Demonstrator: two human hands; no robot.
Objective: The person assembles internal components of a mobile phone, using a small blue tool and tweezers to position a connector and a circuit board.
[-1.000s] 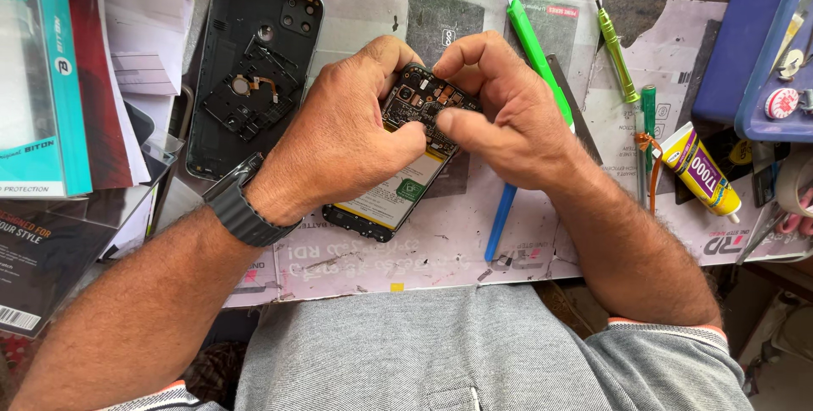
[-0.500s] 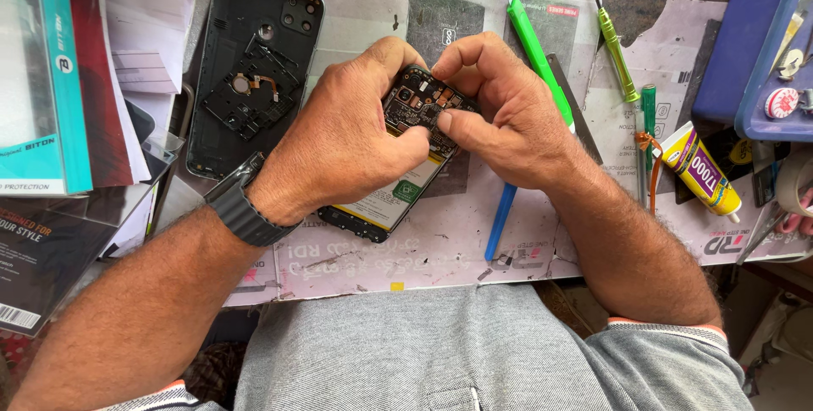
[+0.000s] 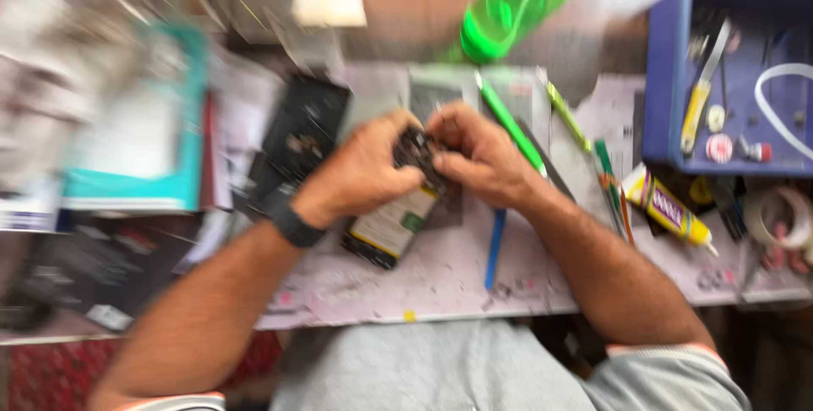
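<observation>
- Grey shirt (image 3: 440, 373) fills the near edge, both forearms reaching out from it over the bench.
- Left hand (image 3: 364, 176), a dark watch (image 3: 295, 225) on its wrist, curls closed around the opened phone (image 3: 396, 218), thumb on its upper part.
- Right hand (image 3: 478, 155) pinches the phone's top end, fingers bent tight against it; blur hides the fingertips.
- Phone lies tilted on the paper-covered mat (image 3: 440, 275), lower end resting on it, just left of a blue tool (image 3: 494, 246).
- Black back cover (image 3: 303, 136) lies left of the hands.
- Glue tube (image 3: 669, 208) sits to the right, well apart.
- Green pen (image 3: 511, 123) lies just behind the right hand.
- Blue tray (image 3: 669, 81) and green bottle (image 3: 508, 9) stand farthest back.
</observation>
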